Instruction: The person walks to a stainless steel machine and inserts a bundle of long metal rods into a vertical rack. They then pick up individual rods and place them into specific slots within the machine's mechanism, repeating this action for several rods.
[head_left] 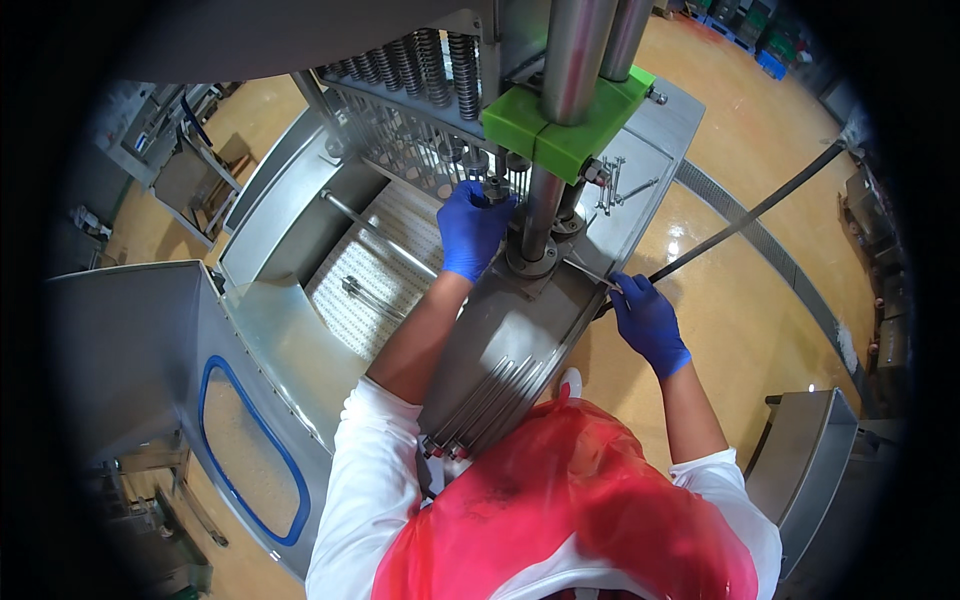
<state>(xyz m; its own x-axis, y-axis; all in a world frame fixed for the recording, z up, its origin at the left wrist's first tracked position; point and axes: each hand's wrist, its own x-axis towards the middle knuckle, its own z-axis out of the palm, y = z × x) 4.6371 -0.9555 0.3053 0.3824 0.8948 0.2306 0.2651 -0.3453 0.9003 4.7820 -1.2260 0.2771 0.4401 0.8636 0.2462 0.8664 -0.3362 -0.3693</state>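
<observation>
My left hand (472,232), in a blue glove, reaches in under the machine's needle head. Its fingers are closed round a small metal fitting (496,187) beside the thick steel column (541,215). My right hand (648,322), also gloved in blue, is closed on the near end of a thin metal rod (592,273) at the right edge of the steel deck. What exactly the rod is, I cannot tell. Several long thin needles (490,400) lie side by side on the deck close to my apron. More small metal pieces (612,190) lie behind the column.
A green clamp block (560,130) surrounds the columns above my hands. Coil springs (430,65) line the head. A perforated white conveyor bed (400,220) with a crossbar (375,232) lies to the left. A dark pole (750,215) slants past my right hand.
</observation>
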